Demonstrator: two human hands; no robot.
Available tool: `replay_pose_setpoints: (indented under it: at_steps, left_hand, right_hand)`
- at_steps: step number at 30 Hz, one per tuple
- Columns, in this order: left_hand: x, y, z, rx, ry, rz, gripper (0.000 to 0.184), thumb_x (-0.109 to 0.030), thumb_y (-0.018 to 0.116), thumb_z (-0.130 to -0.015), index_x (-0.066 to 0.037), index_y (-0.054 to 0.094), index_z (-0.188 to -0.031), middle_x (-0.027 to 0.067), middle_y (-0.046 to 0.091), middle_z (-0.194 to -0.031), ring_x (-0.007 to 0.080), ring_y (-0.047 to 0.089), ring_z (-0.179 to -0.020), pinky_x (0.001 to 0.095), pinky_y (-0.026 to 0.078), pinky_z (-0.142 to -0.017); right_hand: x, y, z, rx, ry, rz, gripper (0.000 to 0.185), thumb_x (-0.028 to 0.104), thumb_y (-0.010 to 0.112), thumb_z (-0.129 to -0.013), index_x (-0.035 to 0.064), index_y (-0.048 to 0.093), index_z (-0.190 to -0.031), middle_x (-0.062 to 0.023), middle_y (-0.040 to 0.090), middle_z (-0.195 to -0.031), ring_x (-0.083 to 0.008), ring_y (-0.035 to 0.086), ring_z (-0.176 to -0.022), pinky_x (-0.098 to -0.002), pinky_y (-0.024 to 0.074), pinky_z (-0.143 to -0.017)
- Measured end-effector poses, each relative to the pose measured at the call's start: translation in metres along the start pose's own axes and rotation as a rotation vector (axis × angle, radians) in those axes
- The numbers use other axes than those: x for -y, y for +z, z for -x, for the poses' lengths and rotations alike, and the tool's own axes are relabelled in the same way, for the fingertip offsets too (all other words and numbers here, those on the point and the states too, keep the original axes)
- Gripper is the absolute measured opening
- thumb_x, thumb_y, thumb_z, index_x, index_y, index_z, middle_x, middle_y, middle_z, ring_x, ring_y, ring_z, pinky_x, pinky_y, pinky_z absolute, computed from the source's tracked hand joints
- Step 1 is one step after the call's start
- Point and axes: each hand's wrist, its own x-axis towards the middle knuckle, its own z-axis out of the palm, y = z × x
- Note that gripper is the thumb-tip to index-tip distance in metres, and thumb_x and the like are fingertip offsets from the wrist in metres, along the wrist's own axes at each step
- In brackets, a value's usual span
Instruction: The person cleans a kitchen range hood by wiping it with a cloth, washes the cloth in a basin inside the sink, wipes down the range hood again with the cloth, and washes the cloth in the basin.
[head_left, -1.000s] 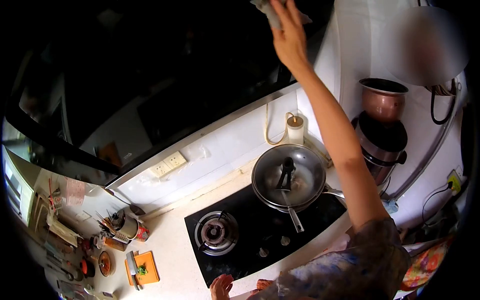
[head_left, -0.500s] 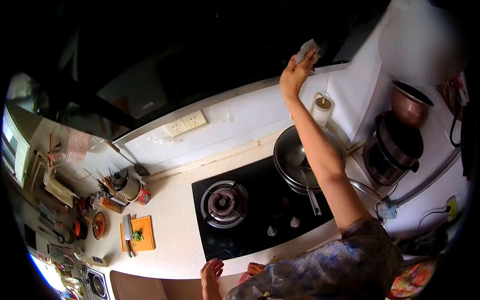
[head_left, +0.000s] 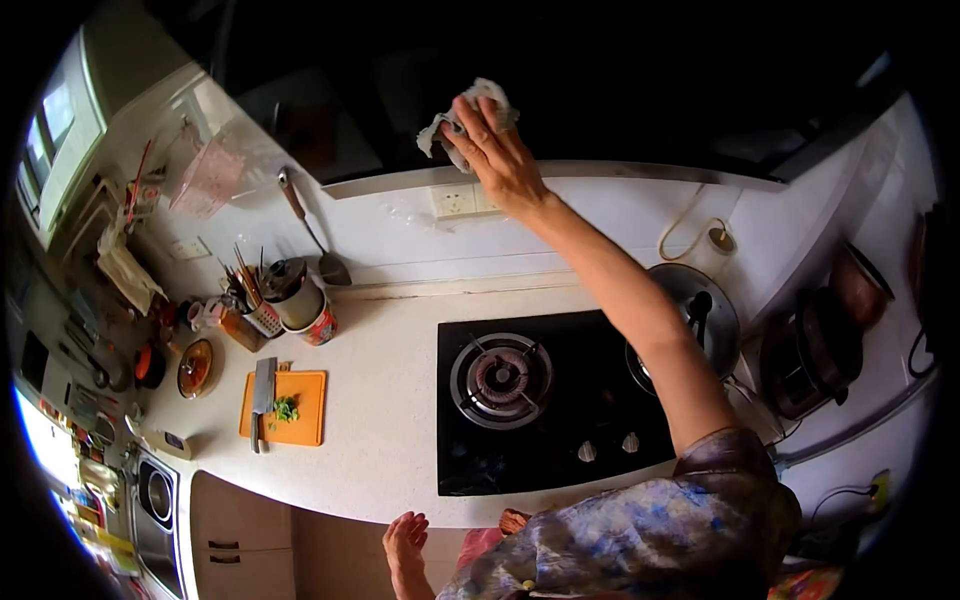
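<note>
My right hand presses a crumpled whitish cloth against the dark glossy face of the range hood, its fingers spread over it. The arm reaches up across the black gas hob. Low at the counter's front edge, my left hand is held loosely open with nothing in it. Partly behind the right forearm, a pan with a glass lid sits on the right burner; the left burner is bare.
Left on the counter, a cleaver lies on an orange cutting board beside chopped greens. Behind stand a utensil pot and a hanging spatula. A dark cooker stands at right, a sink at far left.
My right hand has moved left along the hood with the cloth, which now spreads out wider under the fingers. The view has turned as well. My left hand stays low by the counter edge.
</note>
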Motion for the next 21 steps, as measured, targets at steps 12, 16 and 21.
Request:
replay_pose_setpoints:
  at_steps: [12,16,21]
  left_hand:
    - [-0.021,-0.024,-0.036,0.042,0.040,0.091,0.027,-0.026,0.058,-0.083,-0.005,0.058,-0.101,0.0094,0.065,-0.092,0.0185,0.062,-0.081,0.0295,0.044,-0.069]
    - [-0.132,0.046,-0.061,0.190,0.584,-0.180,0.039,-0.038,0.059,-0.085,-0.003,0.060,-0.103,0.0075,0.063,-0.097,0.0148,0.056,-0.091,0.0312,0.041,-0.085]
    - [-0.298,0.198,-0.097,0.472,1.093,-0.182,0.057,-0.034,0.057,-0.088,0.003,0.041,-0.127,0.0171,0.046,-0.127,0.0225,0.043,-0.119,0.0325,0.030,-0.101]
  right_hand:
    - [-0.049,-0.068,-0.047,0.040,-0.327,0.314,0.035,0.006,0.064,-0.074,0.0142,0.064,-0.109,-0.0037,0.038,-0.138,-0.0224,0.048,-0.112,-0.0427,0.0429,-0.098]
    - [-0.019,-0.075,-0.026,0.103,-0.330,0.098,0.028,0.002,0.067,-0.073,0.0019,0.065,-0.101,-0.0100,0.048,-0.127,-0.0287,0.044,-0.119,-0.0343,0.0486,-0.093]
    - [0.009,-0.056,0.007,0.293,-0.455,-0.010,0.020,0.000,0.066,-0.072,-0.0030,0.065,-0.092,-0.0128,0.048,-0.124,-0.0277,0.043,-0.119,-0.0352,0.0497,-0.090]
